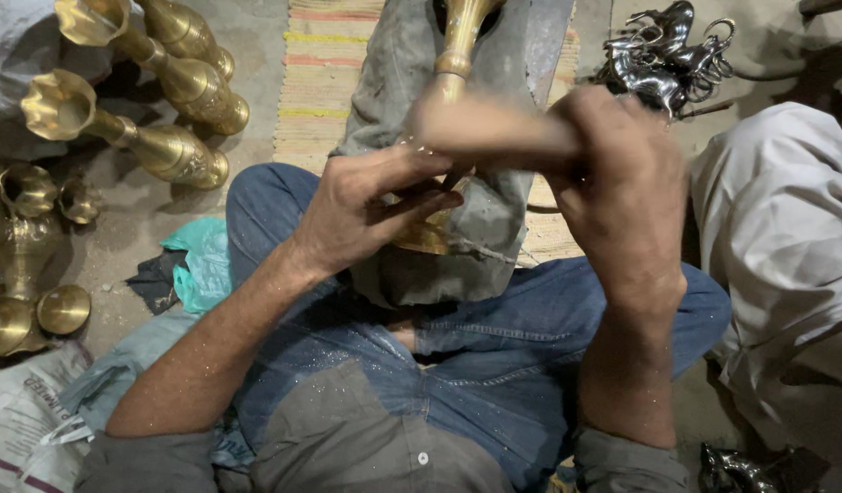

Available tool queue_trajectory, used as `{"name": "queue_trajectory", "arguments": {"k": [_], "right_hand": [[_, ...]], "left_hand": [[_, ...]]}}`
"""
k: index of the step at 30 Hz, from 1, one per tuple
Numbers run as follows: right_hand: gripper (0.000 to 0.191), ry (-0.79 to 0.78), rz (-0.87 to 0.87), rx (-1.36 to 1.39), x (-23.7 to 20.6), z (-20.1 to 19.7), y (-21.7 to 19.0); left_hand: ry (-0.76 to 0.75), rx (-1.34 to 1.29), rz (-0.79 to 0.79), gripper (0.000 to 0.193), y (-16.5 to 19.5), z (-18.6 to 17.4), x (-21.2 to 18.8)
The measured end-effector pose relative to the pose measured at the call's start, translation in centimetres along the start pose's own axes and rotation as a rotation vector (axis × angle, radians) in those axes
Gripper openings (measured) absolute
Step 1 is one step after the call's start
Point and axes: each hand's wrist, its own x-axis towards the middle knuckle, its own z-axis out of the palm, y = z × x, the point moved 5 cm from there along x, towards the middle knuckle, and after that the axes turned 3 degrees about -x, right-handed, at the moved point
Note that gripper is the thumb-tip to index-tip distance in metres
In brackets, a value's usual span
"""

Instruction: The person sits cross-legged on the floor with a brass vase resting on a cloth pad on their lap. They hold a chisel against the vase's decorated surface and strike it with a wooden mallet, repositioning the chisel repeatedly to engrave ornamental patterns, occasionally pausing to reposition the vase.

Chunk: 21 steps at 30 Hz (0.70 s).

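Tight in the right hand (612, 183) grip, a blurred wooden handle (494, 128) is swung. The brass vase (453, 64) is pinched by the left hand (366, 215) on the lap. Fingers could be hit.

The wooden tool (494, 128) in the right hand (622, 183) is a motion-blurred smear, its working end unreadable. The brass vase (453, 55) runs off the top edge, its base hidden behind the left hand (366, 215) and grey cloth (466, 246).
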Motion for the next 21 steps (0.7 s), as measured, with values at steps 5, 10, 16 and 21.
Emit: {"name": "queue_trajectory", "arguments": {"k": [5, 10, 16, 21], "right_hand": [[0.027, -0.071, 0.243, 0.334, 0.2, 0.5, 1.2], [0.023, 0.021, 0.069, 0.047, 0.4, -0.1, 0.3], [0.028, 0.054, -0.105, -0.230, 0.2, -0.4, -0.4], [0.025, 0.002, 0.104, 0.131, 0.2, -0.1, 0.7]], "left_hand": [[-0.025, 0.008, 0.050, 0.035, 0.2, 0.2, 0.1], [-0.046, -0.004, 0.004, 0.032, -0.2, -0.1, 0.1], [-0.053, -0.022, 0.029, 0.030, -0.2, 0.1, 0.3], [-0.058, -0.032, 0.014, 0.030, -0.1, 0.0, 0.3]]}}
